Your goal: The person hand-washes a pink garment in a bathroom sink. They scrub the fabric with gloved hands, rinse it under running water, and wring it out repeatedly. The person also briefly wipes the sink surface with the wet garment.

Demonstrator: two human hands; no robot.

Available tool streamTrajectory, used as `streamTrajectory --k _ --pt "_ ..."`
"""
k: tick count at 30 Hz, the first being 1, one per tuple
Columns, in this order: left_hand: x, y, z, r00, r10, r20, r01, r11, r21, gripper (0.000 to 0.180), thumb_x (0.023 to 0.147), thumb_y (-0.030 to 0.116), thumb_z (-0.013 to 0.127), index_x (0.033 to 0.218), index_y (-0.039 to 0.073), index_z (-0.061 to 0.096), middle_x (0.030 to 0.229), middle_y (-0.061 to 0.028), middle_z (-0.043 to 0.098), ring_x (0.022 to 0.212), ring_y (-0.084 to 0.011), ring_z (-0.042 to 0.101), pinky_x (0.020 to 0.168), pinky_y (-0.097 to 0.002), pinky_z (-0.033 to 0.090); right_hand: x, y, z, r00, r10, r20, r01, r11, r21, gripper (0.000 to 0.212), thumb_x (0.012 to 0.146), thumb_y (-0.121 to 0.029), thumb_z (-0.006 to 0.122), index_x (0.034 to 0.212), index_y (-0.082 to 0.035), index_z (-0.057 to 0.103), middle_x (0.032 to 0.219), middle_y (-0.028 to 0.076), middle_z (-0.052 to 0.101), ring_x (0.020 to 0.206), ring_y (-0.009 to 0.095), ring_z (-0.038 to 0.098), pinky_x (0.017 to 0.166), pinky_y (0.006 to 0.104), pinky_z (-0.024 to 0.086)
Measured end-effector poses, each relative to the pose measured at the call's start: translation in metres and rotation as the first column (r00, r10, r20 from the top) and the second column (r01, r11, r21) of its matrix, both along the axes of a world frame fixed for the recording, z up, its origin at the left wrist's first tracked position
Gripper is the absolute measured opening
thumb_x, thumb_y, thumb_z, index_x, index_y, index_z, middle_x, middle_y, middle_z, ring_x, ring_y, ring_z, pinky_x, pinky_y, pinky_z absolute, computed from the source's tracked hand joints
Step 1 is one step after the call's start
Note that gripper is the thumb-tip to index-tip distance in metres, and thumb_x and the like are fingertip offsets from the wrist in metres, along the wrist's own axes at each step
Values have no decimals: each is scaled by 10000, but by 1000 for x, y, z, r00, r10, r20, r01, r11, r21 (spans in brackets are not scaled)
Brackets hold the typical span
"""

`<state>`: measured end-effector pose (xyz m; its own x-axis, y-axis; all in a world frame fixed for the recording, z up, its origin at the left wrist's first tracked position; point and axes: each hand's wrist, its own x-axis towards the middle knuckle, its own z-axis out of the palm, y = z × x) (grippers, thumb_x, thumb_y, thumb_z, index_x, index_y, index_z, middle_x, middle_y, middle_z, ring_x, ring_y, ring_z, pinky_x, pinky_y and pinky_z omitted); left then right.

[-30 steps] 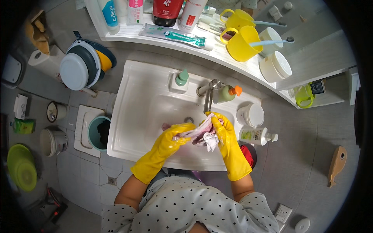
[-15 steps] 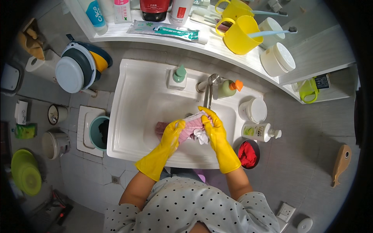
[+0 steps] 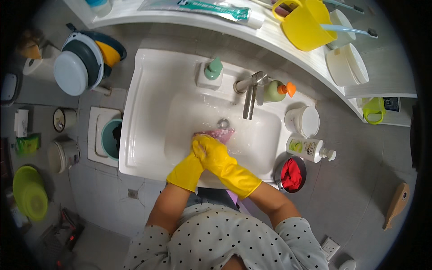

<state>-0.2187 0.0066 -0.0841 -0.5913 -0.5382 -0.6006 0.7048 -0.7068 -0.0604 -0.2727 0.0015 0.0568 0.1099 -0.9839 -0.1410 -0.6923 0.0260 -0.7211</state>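
Both my hands wear yellow rubber gloves and are pressed together low over the near part of the white sink (image 3: 150, 112). My left hand (image 3: 196, 155) and my right hand (image 3: 215, 153) are closed on a wet pink cloth (image 3: 223, 134). Part of the cloth sticks out beyond the gloves, with white suds on it; the rest is hidden between them. Beyond it lies the metal drain (image 3: 223, 123), with soapy water around it. The metal faucet (image 3: 250, 101) stands farther back, to the right of the hands.
On the sink's back rim stand a green-topped pump bottle (image 3: 210, 77) and an orange-topped bottle (image 3: 274, 91). A white tub (image 3: 303, 122), a white pump bottle (image 3: 306, 149) and a bowl with red cloth (image 3: 290, 174) are at the right. A shelf (image 3: 198, 27) overhangs the back.
My hands have come together and moved left and nearer to me, bunching the pink cloth that was spread between them. The white part of it is now hidden. The view has shifted slightly.
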Motion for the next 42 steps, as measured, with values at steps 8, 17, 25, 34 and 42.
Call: streamTrajectory --k 8,17,25,34,42 --pt "40 -18 64 496 -10 868 392 895 -214 235 859 169 768 1022 62 637 945 -96 667 830 -178 637 752 -285 520 -61 -12 -5 835 -533 139 430 789 440 256 996 -241 525 1131 -55 637 1092 179 688 986 334 677 784 407 544" --pt "63 -7 187 553 382 741 610 421 -672 375 847 101 764 1184 43 609 1119 -91 671 999 -194 644 914 -309 507 -40 3 50 113 -753 648 230 654 720 396 1030 -214 516 1398 -75 469 1121 93 647 917 218 680 786 313 590" --pt "85 -59 118 911 -133 391 399 526 -751 381 877 117 697 1229 37 575 1139 -86 656 1003 -199 642 925 -322 506 -77 8 99 445 -374 814 321 915 245 585 994 -205 600 1496 -26 358 1434 167 502 1323 261 493 1133 381 366" --pt "97 -94 98 916 -380 -130 214 735 -643 386 930 76 538 1312 26 555 1276 -126 607 1216 -242 567 1059 -345 444 -99 -27 112 617 -218 756 -154 909 388 744 905 -360 719 1505 -75 385 1378 89 556 1264 200 510 1074 350 377" --pt "101 -93 170 949 -247 -197 53 738 -673 471 977 156 442 1397 -55 467 1368 -169 563 1264 -275 544 1125 -396 389 -89 -2 120 463 -413 784 -1 885 466 431 924 -211 687 1308 -41 592 1144 52 679 1018 130 636 901 303 494"
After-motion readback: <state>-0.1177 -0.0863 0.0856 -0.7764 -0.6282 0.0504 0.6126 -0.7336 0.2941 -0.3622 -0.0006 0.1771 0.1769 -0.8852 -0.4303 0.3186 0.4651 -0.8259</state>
